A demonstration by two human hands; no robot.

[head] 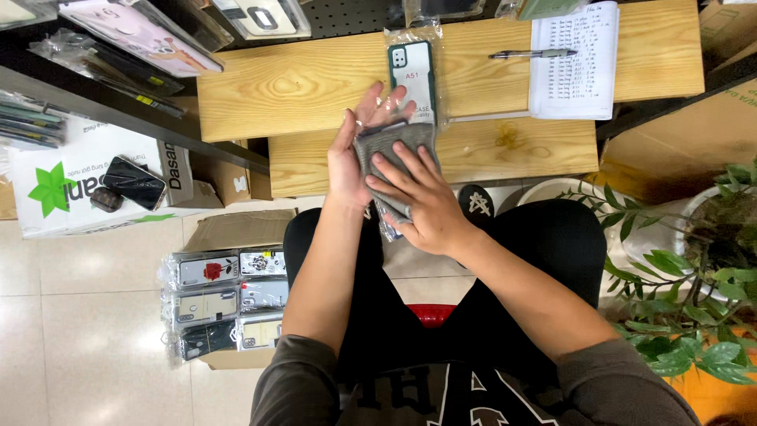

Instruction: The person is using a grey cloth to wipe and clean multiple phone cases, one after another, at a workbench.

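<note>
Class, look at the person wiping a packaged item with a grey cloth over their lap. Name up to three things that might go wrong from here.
1. The left hand only props the clear-wrapped item from below while the right hand presses the grey cloth on it; the slippery wrap might slide off toward the floor.
2. A packaged phone case lies at the wooden shelf edge, just past the fingertips; a wipe stroke may knock it.
3. The pen on the paper list may roll.

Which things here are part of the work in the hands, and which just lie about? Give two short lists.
In hand:
left hand
right hand
grey cloth
clear-wrapped packet, pressed under the cloth

Lying about:
packaged green phone case
pen
written sheet
stacked phone cases
potted plant
</note>
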